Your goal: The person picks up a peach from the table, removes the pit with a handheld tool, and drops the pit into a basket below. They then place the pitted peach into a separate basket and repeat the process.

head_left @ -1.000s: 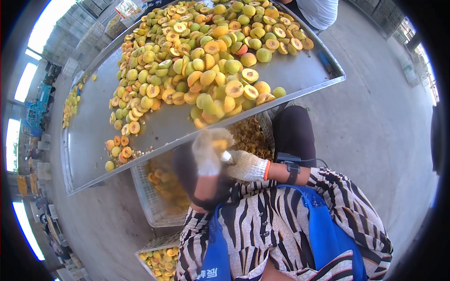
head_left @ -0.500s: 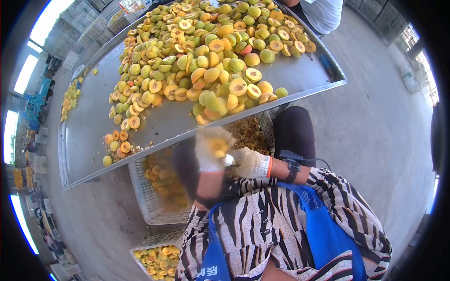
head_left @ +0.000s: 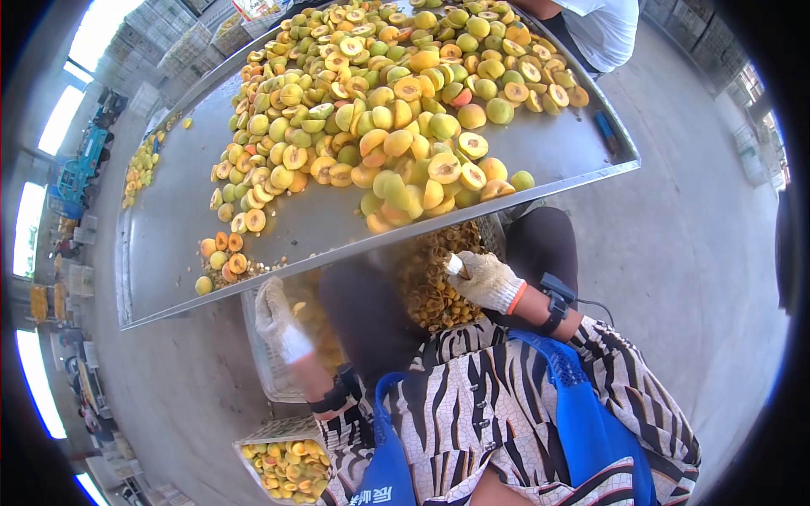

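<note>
My left hand (head_left: 280,320), in a pale knit glove, is over the left side of a white crate (head_left: 268,358) holding orange-yellow fruit pieces. Its fingers look stretched out, slightly blurred, and no fruit shows in them. My right hand (head_left: 488,282), gloved too, is closed around a small tool (head_left: 456,266) with a whitish end; the rest of it is hidden in the fist. Beneath this hand, a crate of brown pits and scraps (head_left: 439,291) stands between my knees. Halved yellow-green apricots (head_left: 396,126) are heaped on the metal table (head_left: 312,228) in front.
The table's raised metal rim (head_left: 388,240) runs just above both hands. A blue-handled tool (head_left: 604,131) lies at the table's right corner. Another crate of fruit halves (head_left: 287,468) stands on the floor at lower left. A person in a white top (head_left: 603,34) is at the far right.
My left hand has moved left, away from my right hand, to the white crate; the yellow fruit it held no longer shows. My right hand has shifted slightly right and up with the tool.
</note>
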Available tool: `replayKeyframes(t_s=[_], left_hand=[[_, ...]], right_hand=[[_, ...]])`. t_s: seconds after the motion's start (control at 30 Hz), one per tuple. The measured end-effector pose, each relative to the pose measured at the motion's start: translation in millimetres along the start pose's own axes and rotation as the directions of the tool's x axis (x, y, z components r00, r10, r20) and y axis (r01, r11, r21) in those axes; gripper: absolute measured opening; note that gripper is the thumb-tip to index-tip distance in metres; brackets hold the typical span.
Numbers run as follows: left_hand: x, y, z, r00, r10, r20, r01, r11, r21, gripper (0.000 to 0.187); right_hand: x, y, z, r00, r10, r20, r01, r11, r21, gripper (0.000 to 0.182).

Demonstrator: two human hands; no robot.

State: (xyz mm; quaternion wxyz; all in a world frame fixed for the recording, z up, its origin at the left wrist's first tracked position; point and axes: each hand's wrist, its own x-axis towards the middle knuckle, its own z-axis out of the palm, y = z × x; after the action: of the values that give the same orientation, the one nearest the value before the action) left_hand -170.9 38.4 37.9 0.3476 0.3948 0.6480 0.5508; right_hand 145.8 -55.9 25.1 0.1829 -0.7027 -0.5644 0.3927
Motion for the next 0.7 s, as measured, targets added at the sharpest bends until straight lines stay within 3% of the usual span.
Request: replayKeyframes(t_s=[0.03, 0.07, 0.13, 0.17, 0.23, 0.27, 0.3, 0.37, 0.43, 0.53, 0.57, 0.6, 0.63, 0.67, 0.7], left_hand=[[11, -8, -5, 0.981, 0.193, 0.012, -0.189, 0.943, 0.275, 0.032], [18, -16, -9, 0.927, 0.368, 0.077, -0.352, 0.776, 0.524, 0.034], [13, -5, 15, 0.874, 0.462, 0.149, -0.454, 0.669, 0.588, 0.039], [9, -1, 37, 0.844, 0.504, 0.186, -0.500, 0.612, 0.613, 0.041], [5, -3, 89, 0.808, 0.487, 0.332, -0.581, 0.752, 0.311, 0.044], [-4, 6, 117, 0.827, 0.372, 0.422, -0.487, 0.849, 0.206, 0.048], [-7, 6, 143, 0.735, 0.400, 0.548, -0.578, 0.792, 0.197, 0.056], [-10, 1, 186, 0.681, 0.184, 0.709, -0.549, 0.769, 0.328, 0.060], [-15, -12, 211, 0.630, 0.441, 0.639, -0.739, 0.593, 0.320, 0.055], [-9, -31, 216, 0.696, 0.482, 0.532, -0.649, 0.739, 0.180, 0.050], [-9, -38, 210, 0.801, 0.316, 0.508, -0.410, 0.909, 0.081, 0.047], [-15, -18, 197, 0.853, 0.131, 0.504, -0.134, 0.990, -0.032, 0.045], [-19, -7, 184, 0.849, -0.054, 0.526, 0.152, 0.978, -0.145, 0.042], [-19, -12, 174, 0.846, -0.166, 0.507, 0.373, 0.863, -0.340, 0.036], [-22, -26, 165, 0.887, 0.086, 0.454, 0.111, 0.914, -0.390, 0.028]], right_hand=[[0, 2, 2, 1.000, -0.001, -0.007, 0.001, 1.000, 0.020, 0.027], [0, 1, 5, 0.999, -0.025, -0.022, 0.026, 0.998, 0.053, 0.027], [-2, -1, 9, 0.999, -0.041, -0.015, 0.043, 0.991, 0.125, 0.027], [-2, -2, 11, 0.999, -0.050, -0.013, 0.052, 0.986, 0.157, 0.027], [-1, -4, 13, 0.998, -0.038, -0.052, 0.046, 0.986, 0.159, 0.027], [-3, -10, 9, 0.998, -0.021, -0.054, 0.031, 0.982, 0.188, 0.027], [-3, -13, 9, 0.999, -0.009, -0.047, 0.019, 0.976, 0.215, 0.027], [-9, -17, 3, 0.999, 0.039, -0.012, -0.033, 0.950, 0.312, 0.025], [-11, -6, 11, 0.992, -0.003, -0.124, 0.046, 0.938, 0.343, 0.023], [-21, -14, 4, 0.989, 0.093, -0.111, -0.052, 0.945, 0.324, 0.020], [-21, -8, 9, 0.991, 0.091, -0.097, -0.052, 0.939, 0.341, 0.020], [-20, 1, 14, 0.992, 0.089, -0.085, -0.053, 0.933, 0.357, 0.019], [-17, 9, 18, 0.993, 0.089, -0.077, -0.054, 0.925, 0.376, 0.018], [-14, 15, 22, 0.993, 0.114, -0.038, -0.092, 0.924, 0.371, 0.018], [-14, 10, 22, 0.995, 0.088, -0.051, -0.062, 0.921, 0.384, 0.019]])
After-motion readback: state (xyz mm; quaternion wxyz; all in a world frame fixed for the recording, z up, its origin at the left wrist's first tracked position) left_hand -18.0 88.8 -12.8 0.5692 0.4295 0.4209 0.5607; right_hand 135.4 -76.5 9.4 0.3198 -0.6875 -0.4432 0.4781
